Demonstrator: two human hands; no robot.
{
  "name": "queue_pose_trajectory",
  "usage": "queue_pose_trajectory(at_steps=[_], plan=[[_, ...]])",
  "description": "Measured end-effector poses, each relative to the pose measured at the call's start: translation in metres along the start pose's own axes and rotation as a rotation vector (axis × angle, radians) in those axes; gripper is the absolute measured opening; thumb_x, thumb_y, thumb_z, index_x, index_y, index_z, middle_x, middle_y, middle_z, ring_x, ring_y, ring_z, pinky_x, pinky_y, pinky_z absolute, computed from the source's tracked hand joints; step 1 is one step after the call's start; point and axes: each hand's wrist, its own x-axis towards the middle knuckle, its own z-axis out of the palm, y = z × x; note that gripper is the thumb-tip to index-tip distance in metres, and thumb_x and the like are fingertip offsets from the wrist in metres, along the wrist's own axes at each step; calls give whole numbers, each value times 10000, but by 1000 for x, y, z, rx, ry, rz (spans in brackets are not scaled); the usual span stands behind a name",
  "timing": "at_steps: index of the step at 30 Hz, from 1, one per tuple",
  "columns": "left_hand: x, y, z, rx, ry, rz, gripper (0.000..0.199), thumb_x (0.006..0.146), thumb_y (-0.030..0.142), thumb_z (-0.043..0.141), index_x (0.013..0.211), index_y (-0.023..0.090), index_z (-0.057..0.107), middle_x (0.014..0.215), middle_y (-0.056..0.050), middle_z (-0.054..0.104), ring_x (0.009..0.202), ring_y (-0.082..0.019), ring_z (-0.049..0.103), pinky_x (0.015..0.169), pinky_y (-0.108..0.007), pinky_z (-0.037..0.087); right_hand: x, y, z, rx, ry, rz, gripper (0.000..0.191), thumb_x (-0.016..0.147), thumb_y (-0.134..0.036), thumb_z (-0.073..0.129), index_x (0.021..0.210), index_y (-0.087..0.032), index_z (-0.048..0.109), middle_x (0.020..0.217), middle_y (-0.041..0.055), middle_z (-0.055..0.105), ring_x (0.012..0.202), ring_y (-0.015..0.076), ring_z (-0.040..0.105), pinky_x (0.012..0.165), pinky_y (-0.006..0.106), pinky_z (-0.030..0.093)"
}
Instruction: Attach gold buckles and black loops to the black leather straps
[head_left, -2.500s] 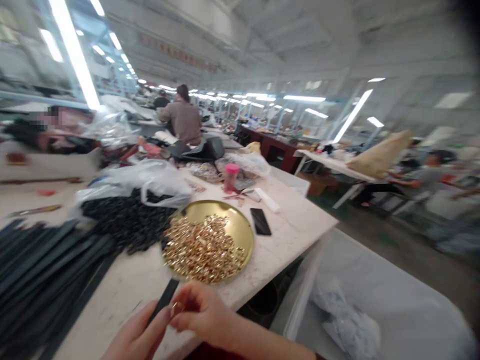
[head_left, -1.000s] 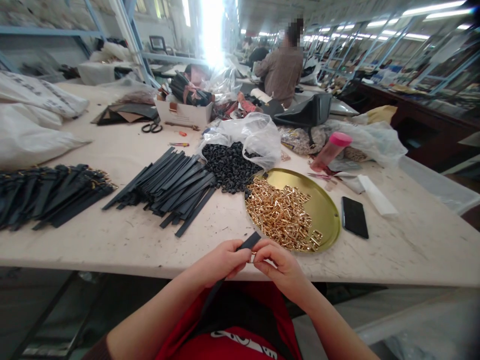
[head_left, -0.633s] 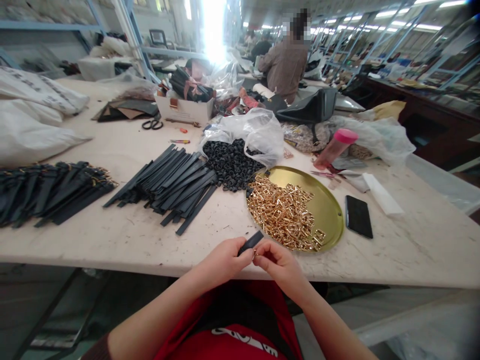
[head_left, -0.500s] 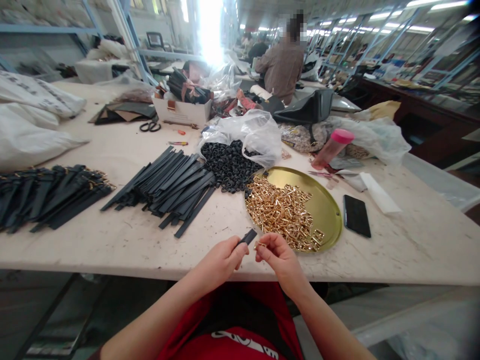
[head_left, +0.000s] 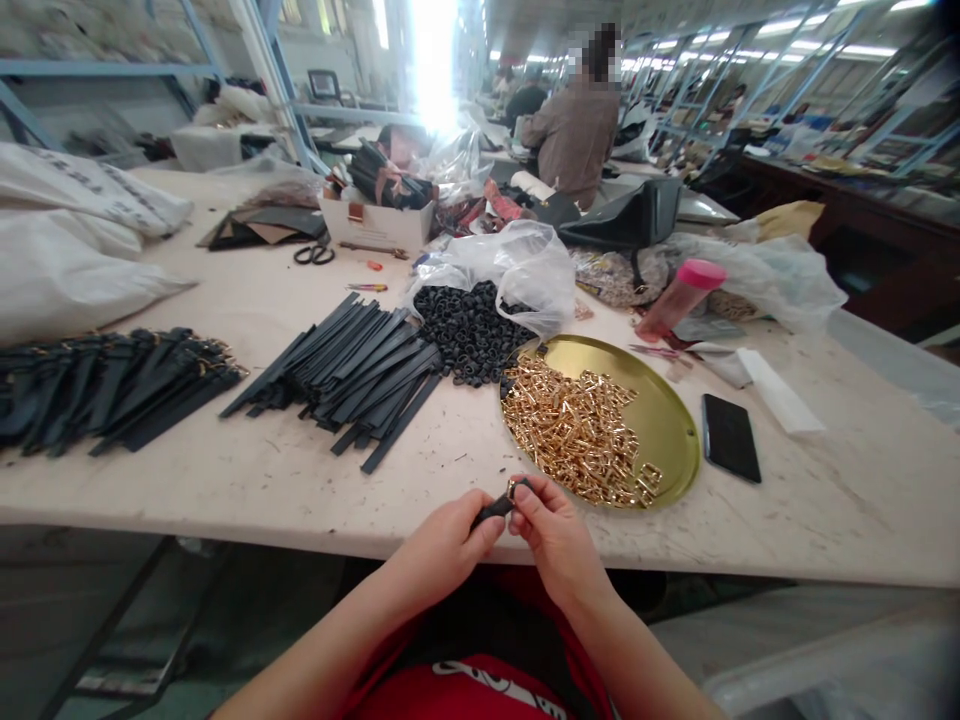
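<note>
Near the table's front edge, my left hand is closed on a dark strap. My right hand pinches a gold buckle at the strap's far end, and the strap seems to pass through it; the fingers partly hide the join. Just beyond lies a round gold tray bearing a heap of gold buckles. Left of it are a pile of black loops spilling from a clear plastic bag and a stack of dark straps.
Straps with buckles lie at far left below white sacks. A phone and a pink-lidded jar are on the right. Scissors and a white box stand further back. A person is beyond the table.
The buckle and strap end, apart before, have come together between my hands. The strap has turned flatter, and the whole view has shifted slightly.
</note>
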Motion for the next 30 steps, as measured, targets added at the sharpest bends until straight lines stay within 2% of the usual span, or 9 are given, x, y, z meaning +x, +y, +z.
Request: queue_pose_trajectory(at_steps=[8,10,14,17,19,21,23,24,30], plan=[[-3,-5,5,-214,82,-53,253,836,370,393,737,171,514,623,34,529,589,-117,470,565,-221,340,-8,10,4,-437,-83,-185,228,766,-385,580,720,-164,551,601,-31,496,568,96,440,556,232,374],[-4,-9,7,-261,74,-91,250,828,367,396,721,170,506,584,45,497,534,-101,445,520,-211,329,-10,11,4,-438,-80,-183,256,783,-402,553,690,-165,534,584,-29,490,575,102,448,568,238,377],[-5,-13,9,-456,0,-158,214,808,358,411,727,168,464,560,55,476,415,-68,366,415,-194,280,-10,13,5,-261,-110,-38,259,762,-417,567,699,-171,517,593,-26,494,545,104,448,549,248,390],[-6,-15,11,-593,-44,-149,215,790,367,443,732,161,443,582,47,494,394,-49,350,403,-186,256,-11,15,4,-307,-127,-39,261,778,-420,541,687,-177,508,572,-31,485,535,109,447,544,250,386],[-6,-17,14,-637,-40,-160,212,777,362,460,721,159,436,579,45,501,396,-45,349,410,-184,247,-13,16,3,-473,-95,-162,266,803,-412,505,666,-184,503,570,-28,482,548,119,447,549,255,378],[-7,-18,17,-626,6,-199,208,770,360,461,700,169,420,550,55,489,387,-50,340,405,-187,235,-16,16,1,-677,-56,-385,232,810,-378,498,677,-190,523,635,-4,518,621,142,473,592,271,384],[-10,-17,18,-529,71,-230,209,778,357,443,676,177,415,512,67,462,385,-61,340,410,-195,240,-17,15,-1,-824,-56,-569,164,797,-333,522,719,-192,551,725,21,550,711,163,493,648,283,388],[-11,-16,17,-459,95,-229,214,786,357,431,667,179,423,503,68,456,394,-68,350,420,-200,251,-16,14,-3,-860,-72,-585,141,789,-319,533,731,-192,555,738,23,553,722,166,495,653,282,387],[-14,-7,0,-185,47,-132,315,782,449,463,634,171,472,540,46,502,544,-115,453,521,-221,302,-3,5,-4,-670,-252,-134,230,748,-394,581,704,-177,518,644,-19,551,624,138,492,596,255,396]])
